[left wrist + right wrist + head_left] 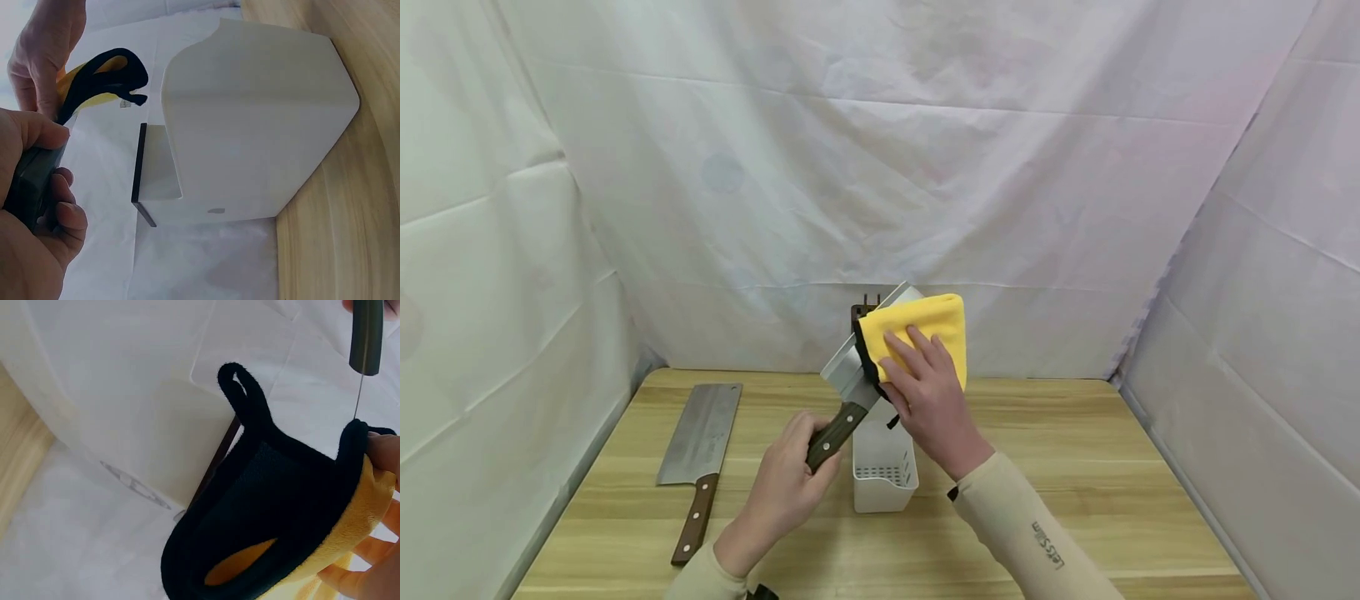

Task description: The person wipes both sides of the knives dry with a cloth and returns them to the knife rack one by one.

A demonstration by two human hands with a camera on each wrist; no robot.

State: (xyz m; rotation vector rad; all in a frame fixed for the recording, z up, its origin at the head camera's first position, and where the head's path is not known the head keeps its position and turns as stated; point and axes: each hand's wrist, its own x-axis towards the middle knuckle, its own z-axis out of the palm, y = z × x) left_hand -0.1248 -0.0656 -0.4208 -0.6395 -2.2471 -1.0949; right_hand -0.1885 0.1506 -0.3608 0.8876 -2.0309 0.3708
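My left hand (781,479) grips the dark handle (837,435) of a cleaver, raised above the table with its wide blade (844,367) slanting up to the right. Over that blade lies a folded yellow cloth (951,333) with black edging. My right hand (931,408) holds the cloth against the blade, fingers spread on its yellow face. Seen from the right wrist, the thumb is at the cloth's black edge (353,450), close to the handle (367,337). Most of the blade is hidden by the cloth.
Below the cleaver stands a white knife holder (884,497) with a slotted dark top (859,313) and a perforated front compartment. A second cleaver (702,437) with a brown handle lies at the left of the wooden table (1060,500). White sheets (880,183) hang around it.
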